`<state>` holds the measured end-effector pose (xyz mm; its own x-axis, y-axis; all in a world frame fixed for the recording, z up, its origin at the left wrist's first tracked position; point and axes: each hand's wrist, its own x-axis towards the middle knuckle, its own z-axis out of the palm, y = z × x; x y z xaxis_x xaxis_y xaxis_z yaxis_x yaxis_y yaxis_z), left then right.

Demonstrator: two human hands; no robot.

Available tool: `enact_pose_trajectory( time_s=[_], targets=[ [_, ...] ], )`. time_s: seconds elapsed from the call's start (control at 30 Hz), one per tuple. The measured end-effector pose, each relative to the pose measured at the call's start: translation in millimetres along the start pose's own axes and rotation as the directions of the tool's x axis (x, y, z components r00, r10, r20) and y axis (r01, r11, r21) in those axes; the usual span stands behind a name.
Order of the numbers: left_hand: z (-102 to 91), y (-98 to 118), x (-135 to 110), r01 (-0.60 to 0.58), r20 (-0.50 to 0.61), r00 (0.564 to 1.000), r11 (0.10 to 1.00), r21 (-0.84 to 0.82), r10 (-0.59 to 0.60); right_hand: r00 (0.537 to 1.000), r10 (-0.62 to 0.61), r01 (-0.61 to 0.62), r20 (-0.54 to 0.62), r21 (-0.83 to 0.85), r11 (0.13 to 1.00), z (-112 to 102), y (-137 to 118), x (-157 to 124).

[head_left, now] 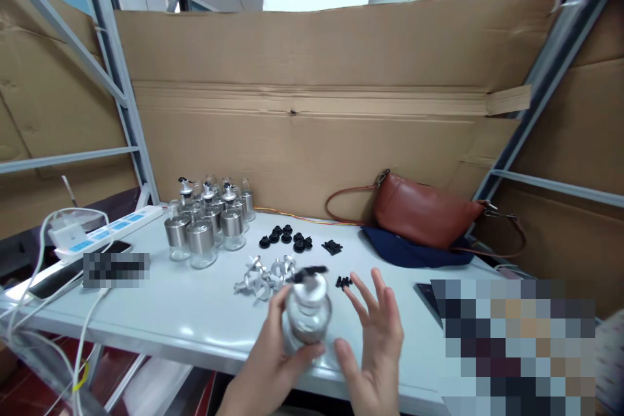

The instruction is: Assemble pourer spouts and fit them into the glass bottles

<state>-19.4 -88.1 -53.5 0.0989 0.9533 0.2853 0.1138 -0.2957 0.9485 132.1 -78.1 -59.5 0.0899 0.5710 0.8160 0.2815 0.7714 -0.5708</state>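
My left hand [277,351] is wrapped round a glass bottle [308,315] with a silver cap and a black top piece, held upright above the front of the table. The bottle's top is slightly blurred. To its right, my right hand [373,344] is open with fingers spread, apart from the bottle and holding nothing. Just behind the bottle lies a pile of silver cap parts [258,279]. Small black pieces [344,282] lie beyond my right fingertips. Further back are round black caps [286,234] and a little heap of flat black parts [332,247].
Several glass bottles with metal sleeves [202,237] stand at the back left, some capped. A power strip [117,227] with white cables lies left. A brown bag [424,208] rests on dark blue cloth [414,255] at the back right. Cardboard [312,156] walls the back.
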Motion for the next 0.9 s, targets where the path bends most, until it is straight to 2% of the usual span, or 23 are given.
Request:
enact_pose_trajectory(
  time_s=[0.03,0.1,0.13,0.2,0.27,0.33,0.4,0.47,0.53,0.63,0.73,0.9],
  targets=[
    [-7.2,2,2,-0.013,-0.11,0.994,1.0,0.009,0.014,0.999,0.039,-0.039,0.011,-0.018,0.999,-3,4,-3],
    [-26.5,9,9,-0.068,-0.328,0.941,0.997,0.042,0.078,0.981,0.142,-0.124,0.133,-0.132,0.983,-9,15,-7],
    [-38.1,13,15,-0.096,-0.406,0.906,0.992,0.08,0.12,0.958,0.185,-0.141,0.218,-0.203,0.969,-12,21,-8],
    [-63.3,19,29,-0.141,-0.567,0.789,0.969,0.204,0.234,0.93,0.224,-0.127,0.291,-0.318,0.94,-15,31,-9],
    [-87.1,20,42,-0.106,-0.629,0.714,0.935,0.338,0.308,0.921,0.228,-0.096,0.315,-0.383,0.919,-15,36,-10],
    [-106.0,14,53,-0.034,-0.642,0.693,0.904,0.425,0.328,0.916,0.211,-0.056,0.34,-0.413,0.909,-13,36,-11],
    [-119.0,5,60,0.066,-0.63,0.71,0.862,0.503,0.313,0.911,0.194,-0.022,0.364,-0.428,0.904,-12,32,-10],
    [-126.9,-6,62,0.141,-0.598,0.748,0.811,0.568,0.288,0.908,0.195,-0.02,0.371,-0.426,0.904,-12,29,-9],
    [-131.6,-15,63,0.161,-0.553,0.791,0.785,0.599,0.26,0.901,0.214,-0.044,0.378,-0.41,0.911,-15,26,-6],
    [-136.2,-23,63,0.144,-0.496,0.84,0.791,0.595,0.219,0.889,0.233,-0.072,0.394,-0.383,0.921,-18,25,-3],
    [-138.4,-26,65,0.141,-0.473,0.859,0.797,0.587,0.197,0.881,0.226,-0.062,0.415,-0.372,0.926,-18,25,-2],
    [-130.9,-32,68,0.164,-0.475,0.855,0.758,0.631,0.21,0.875,0.225,-0.05,0.429,-0.382,0.923,-16,26,-2]
  ],
)
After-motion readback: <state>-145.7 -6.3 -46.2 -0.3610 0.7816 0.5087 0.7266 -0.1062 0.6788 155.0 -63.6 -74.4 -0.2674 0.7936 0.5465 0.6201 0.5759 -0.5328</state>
